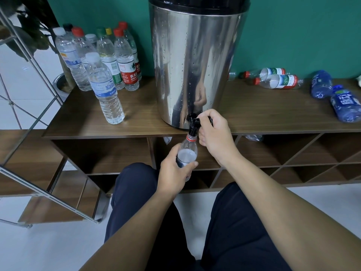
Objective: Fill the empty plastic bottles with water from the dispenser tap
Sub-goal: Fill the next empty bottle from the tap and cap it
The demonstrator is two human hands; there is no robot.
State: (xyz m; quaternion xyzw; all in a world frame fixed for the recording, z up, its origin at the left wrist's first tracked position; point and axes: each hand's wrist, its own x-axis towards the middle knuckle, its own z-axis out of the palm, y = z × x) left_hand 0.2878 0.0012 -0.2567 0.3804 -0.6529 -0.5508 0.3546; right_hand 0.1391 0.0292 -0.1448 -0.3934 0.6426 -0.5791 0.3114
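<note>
Under the tap (193, 124), at the shelf's (263, 112) front edge, your left hand (173, 169) holds a bottle (188, 151) upright, fingers and thumb wrapped round its body, its mouth right at the spout. Your right hand (213, 133) is curled round the tap's lever. Behind the tap stands the steel dispenser (195, 59). Capped bottles (101, 61) stand at its left; more bottles (277, 80) lie on their sides at its right.

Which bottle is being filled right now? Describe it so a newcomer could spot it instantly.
Start at the steel dispenser on the wooden shelf, then drop to its black tap at the front edge. The bottle is gripped by the left hand directly beneath it, uncapped, unlike the capped ones on the shelf.
</note>
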